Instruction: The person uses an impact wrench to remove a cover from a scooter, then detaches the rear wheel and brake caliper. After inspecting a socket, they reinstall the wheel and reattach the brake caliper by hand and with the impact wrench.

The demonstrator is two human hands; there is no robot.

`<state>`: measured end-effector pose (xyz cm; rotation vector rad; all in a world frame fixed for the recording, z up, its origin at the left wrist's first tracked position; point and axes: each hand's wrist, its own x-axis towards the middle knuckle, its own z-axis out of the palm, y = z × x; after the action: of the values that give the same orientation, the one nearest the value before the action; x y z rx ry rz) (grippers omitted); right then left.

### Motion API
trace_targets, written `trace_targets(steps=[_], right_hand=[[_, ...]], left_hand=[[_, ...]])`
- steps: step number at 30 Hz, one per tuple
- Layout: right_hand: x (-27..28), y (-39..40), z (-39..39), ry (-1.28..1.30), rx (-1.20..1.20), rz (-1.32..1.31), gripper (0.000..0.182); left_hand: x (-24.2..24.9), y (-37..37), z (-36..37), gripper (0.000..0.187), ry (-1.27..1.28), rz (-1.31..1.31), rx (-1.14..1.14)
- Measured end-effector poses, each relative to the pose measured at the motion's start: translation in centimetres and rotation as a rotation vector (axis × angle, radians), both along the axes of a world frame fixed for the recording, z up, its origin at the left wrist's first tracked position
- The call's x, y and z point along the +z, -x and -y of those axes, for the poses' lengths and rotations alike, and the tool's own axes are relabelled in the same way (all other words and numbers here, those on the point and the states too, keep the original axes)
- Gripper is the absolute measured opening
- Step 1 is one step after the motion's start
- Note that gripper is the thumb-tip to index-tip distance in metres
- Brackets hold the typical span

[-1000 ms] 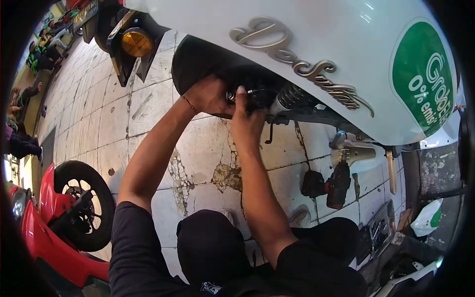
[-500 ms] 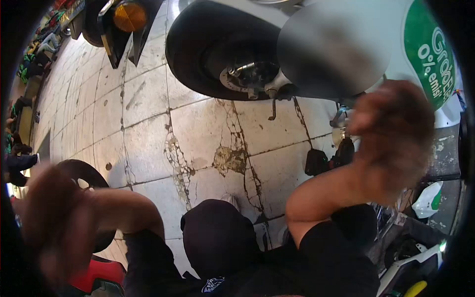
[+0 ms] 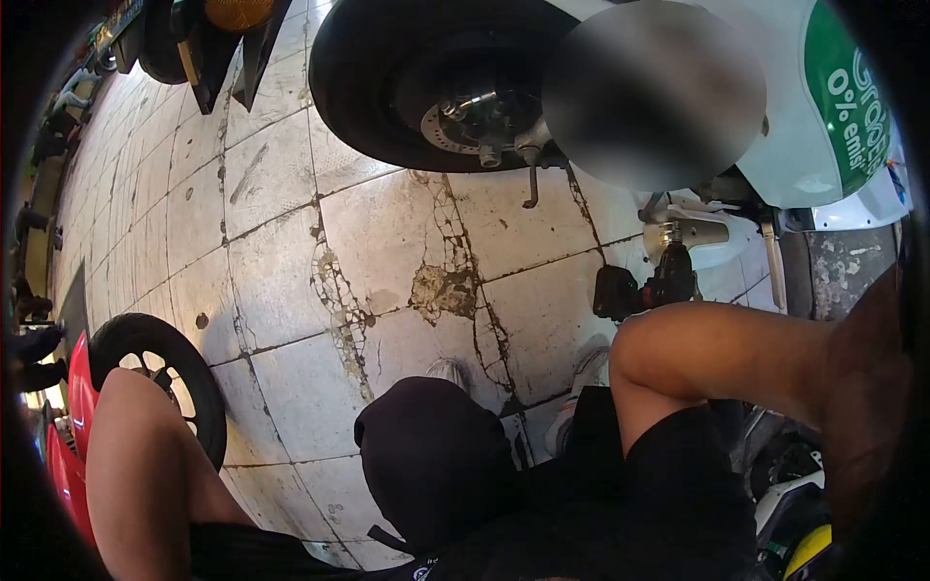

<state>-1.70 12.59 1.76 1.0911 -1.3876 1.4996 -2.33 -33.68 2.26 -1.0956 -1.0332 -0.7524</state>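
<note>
The back wheel (image 3: 426, 87) of the white scooter (image 3: 775, 116) is seen at the top, above the cracked floor (image 3: 320, 242). It looks heavy and hard. It is best held by the metal middle. Both hands are out of view, so their grip cannot be told.

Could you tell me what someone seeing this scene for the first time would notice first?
The eye goes first to the black rear wheel of the white scooter at the top, its hub bare, with the green sticker on the right. Below it lies cracked tile paving, where a black and red power tool rests. Both bare forearms are raised at the frame's edges, the hands out of view, and a red scooter stands at lower left.
</note>
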Motion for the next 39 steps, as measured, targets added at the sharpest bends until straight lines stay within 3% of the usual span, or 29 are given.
trace_targets(steps=[25, 39], right_hand=[[-1.9, 0.2, -1.0, 0.034, -0.089, -0.001, 0.031], [-3.5, 0.7, -0.7, 0.024, -0.11, -0.05, 0.025]], left_hand=[[-1.2, 1.7, -0.3, 0.023, -0.05, -0.027, -0.013], [-4.5, 2.6, 0.6, 0.024, -0.067, -0.105, -0.005]])
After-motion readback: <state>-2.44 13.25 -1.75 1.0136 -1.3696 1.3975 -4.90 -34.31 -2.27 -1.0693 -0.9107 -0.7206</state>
